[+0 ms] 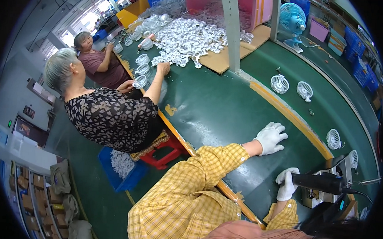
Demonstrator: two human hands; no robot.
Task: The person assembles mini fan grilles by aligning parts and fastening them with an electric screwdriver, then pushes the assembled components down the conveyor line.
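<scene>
My left hand (271,138), in a white glove, lies on the green tabletop (208,107) with its fingers spread and nothing in it. Nearer to me, my right hand (287,185), gloved too, is curled round the end of a black cylindrical corded tool (318,183). What its palm side covers is hidden. The tool lies across a metal and black device (319,197) at the right. Beyond my hands, round white ribbed housings rest on the green belt: one housing (333,139) close to the device, another housing (304,90) farther off.
A large heap of small white parts (186,39) lies at the far end on cardboard (221,59). Two people sit along the left edge, one person's hand (163,68) at the heap. A metal post (231,32) and a blue fan (292,22) stand beyond.
</scene>
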